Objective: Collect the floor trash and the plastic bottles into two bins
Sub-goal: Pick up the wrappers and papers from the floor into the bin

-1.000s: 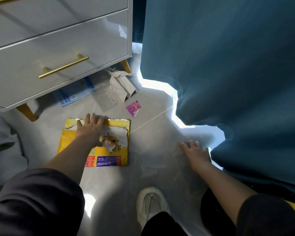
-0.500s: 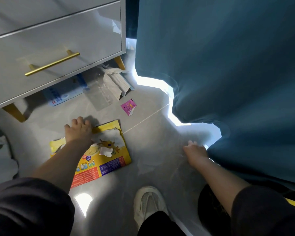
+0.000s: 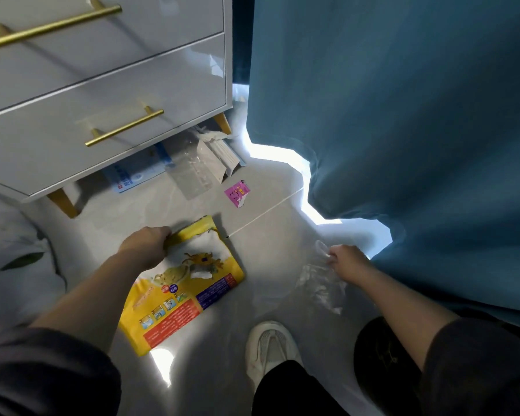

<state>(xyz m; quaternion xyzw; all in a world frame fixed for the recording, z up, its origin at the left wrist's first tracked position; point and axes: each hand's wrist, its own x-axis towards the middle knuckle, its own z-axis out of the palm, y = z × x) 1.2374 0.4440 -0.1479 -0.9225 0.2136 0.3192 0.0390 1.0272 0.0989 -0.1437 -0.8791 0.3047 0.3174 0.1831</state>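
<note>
— Where are the hands?

— Well apart. The left hand (image 3: 144,244), left of centre, has its fingers curled round the top edge of a torn yellow bag (image 3: 186,292) that runs down toward the bottom of the frame over the grey floor (image 3: 267,241). The right hand (image 3: 347,262), right of centre beside the blue curtain (image 3: 403,115), pinches a crumpled clear plastic wrapper (image 3: 318,286).

— What other trash is there?

— A pink sachet (image 3: 237,192) lies above the yellow bag. In the upper middle, at the foot of the white drawer cabinet (image 3: 102,100), sit a clear plastic sheet (image 3: 192,175), a blue-and-white packet (image 3: 129,177) and a white carton (image 3: 222,157).

— Any bins?

— I can't see them. A white shoe (image 3: 270,346) is at bottom centre.
</note>
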